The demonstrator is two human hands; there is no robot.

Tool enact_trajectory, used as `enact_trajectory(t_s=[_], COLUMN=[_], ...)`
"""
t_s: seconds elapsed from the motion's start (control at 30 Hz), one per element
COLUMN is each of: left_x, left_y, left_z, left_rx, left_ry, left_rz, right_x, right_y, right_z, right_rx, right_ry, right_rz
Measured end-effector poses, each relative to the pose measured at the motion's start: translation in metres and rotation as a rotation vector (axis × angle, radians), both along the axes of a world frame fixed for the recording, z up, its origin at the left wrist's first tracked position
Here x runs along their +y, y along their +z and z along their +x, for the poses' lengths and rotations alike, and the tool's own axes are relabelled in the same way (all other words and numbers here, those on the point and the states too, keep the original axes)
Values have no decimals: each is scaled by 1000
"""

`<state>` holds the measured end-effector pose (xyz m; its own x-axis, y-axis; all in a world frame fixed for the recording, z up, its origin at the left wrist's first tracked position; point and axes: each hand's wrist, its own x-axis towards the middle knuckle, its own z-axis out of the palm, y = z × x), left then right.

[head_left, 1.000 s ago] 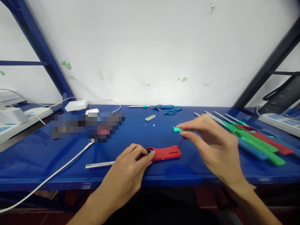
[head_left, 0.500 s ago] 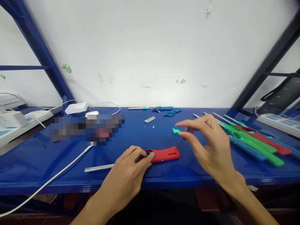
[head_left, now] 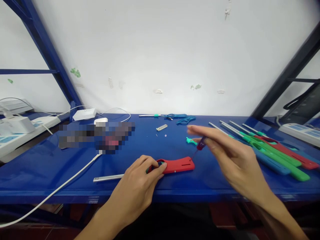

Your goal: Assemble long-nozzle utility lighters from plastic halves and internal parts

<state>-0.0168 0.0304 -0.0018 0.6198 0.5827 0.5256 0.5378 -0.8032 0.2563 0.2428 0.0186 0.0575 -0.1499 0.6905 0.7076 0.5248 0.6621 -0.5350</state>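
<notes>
My left hand (head_left: 140, 180) is closed around the trigger end of a red long-neck lighter (head_left: 181, 165), pressing it flat near the table's front edge. The lighter's metal tube (head_left: 108, 178) points left. In my right hand (head_left: 232, 160) is a small screwdriver (head_left: 201, 143) with a dark red, see-through handle, gripped between thumb and fingers. It is tilted, and its thin shaft reaches down to the right end of the red body. Just behind the screwdriver lies a small green plastic piece (head_left: 191, 141), partly hidden by my fingers.
Several long-neck lighters (head_left: 277, 153) in green, red and blue lie at the right. Blue lighter parts (head_left: 186, 120) and a pale flat piece (head_left: 161, 127) lie at the back. A white cable (head_left: 75, 173) crosses the left side; power strips (head_left: 300, 130) stand at the sides.
My right hand's fingers have straightened and shifted around the screwdriver, showing its handle. The left hand keeps hold of the red lighter. The whole view has shifted slightly.
</notes>
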Motion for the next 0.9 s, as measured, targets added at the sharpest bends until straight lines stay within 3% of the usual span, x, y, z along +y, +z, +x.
enact_trajectory(t_s=[0.07, 0.2, 0.37, 0.57, 0.73, 0.9], left_x=[0, 1, 2, 2, 0, 0], left_y=[0, -1, -2, -1, -3, -4], left_z=[0, -1, -1, -1, -1, -1], left_rx=[5, 0, -1, -5, -6, -17], left_ry=[-1, -3, -4, -3, 0, 8], left_rz=[-5, -2, 13, 20, 24, 14], right_x=[0, 4, 3, 4, -3, -10], right_y=[-1, -4, -1, -4, 1, 0], right_z=[0, -1, 0, -5, 2, 29], right_rx=[55, 36, 23, 11, -71, 12], right_ry=[-6, -136, 30, -143, -86, -360], right_rz=[1, 149, 0, 164, 101, 274])
